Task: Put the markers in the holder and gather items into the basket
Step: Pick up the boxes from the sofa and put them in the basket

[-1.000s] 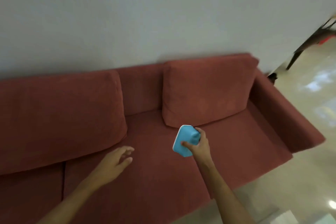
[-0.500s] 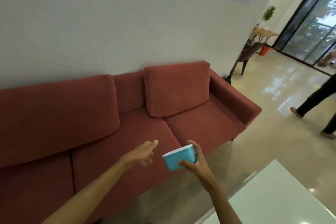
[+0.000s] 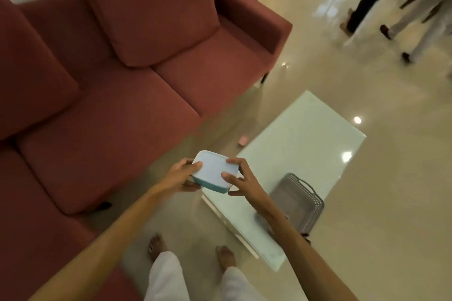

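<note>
A small teal box with a white lid [image 3: 213, 170] is held in the air between both hands, above the floor beside the glass table. My left hand [image 3: 182, 175] grips its left side with thumb on the lid. My right hand [image 3: 241, 180] grips its right side, thumb and fingers curled on the lid's edge. A grey perforated basket [image 3: 299, 199] with a handle stands on the near part of the white glass table [image 3: 300, 139], partly behind my right forearm. No markers or holder are in view.
A red sofa [image 3: 105, 115] with loose cushions fills the left. A small pink thing [image 3: 242, 140] lies on the floor by the table's edge. Legs of two people [image 3: 396, 2] walk at the top right. My bare feet [image 3: 190, 252] stand on the glossy floor.
The view has swung from the sofa down toward the table and basket. The box, held earlier by my right hand alone, is now gripped by both hands with its lid facing up.
</note>
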Tool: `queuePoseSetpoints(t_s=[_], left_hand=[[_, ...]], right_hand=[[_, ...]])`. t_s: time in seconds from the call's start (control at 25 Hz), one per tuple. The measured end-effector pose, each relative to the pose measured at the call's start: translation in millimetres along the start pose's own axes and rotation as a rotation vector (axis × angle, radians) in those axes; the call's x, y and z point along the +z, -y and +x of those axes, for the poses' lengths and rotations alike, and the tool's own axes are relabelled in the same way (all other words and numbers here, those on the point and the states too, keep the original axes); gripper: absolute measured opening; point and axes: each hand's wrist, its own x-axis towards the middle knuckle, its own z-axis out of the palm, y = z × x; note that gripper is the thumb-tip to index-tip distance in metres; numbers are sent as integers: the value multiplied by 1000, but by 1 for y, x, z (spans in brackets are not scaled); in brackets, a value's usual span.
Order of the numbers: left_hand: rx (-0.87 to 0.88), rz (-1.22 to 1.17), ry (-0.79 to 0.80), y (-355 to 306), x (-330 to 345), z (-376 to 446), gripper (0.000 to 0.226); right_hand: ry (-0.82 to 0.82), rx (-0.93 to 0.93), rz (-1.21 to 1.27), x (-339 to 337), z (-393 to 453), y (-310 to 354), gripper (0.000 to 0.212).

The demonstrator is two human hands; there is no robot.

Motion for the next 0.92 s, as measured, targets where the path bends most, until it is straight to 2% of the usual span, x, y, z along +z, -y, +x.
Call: queuePoseSetpoints(t_s=[0.08,0.16,0.36,0.48,0.56,0.64,0.72,0.76,0.84,0.92], left_hand=[[26,34,4,25,63,10,46],[73,77,40,44,124,23,42],[219,302,153,68,239,81,40],[231,329,261,80,292,135,41],[236,374,263,101,313,173,42],[251,452,128,132,318,207,41],[239,631,-1,168,311,230,44],[200,746,-12,187,305,237,47],[105,913,63,218,293,243,55],[65,920,185,244,286,244,54]], right_hand=[[-94,73,-17,-39,-20,-45,51],[-156,129,-103,-84,-31,-85,57],[-102,289,-141,-186,-17,-166,81],[-50,317,-159,-238,4,-218,73],[-151,301,-297,-267,21,-263,70],[-267,301,-535,-290,34,-311,69],[-270,329,-628,-303,43,-360,64],[-219,353,-636,-306,46,-384,61],[-95,390,-691,-306,50,-419,55],[-102,411,-845,-301,48,-446,52]])
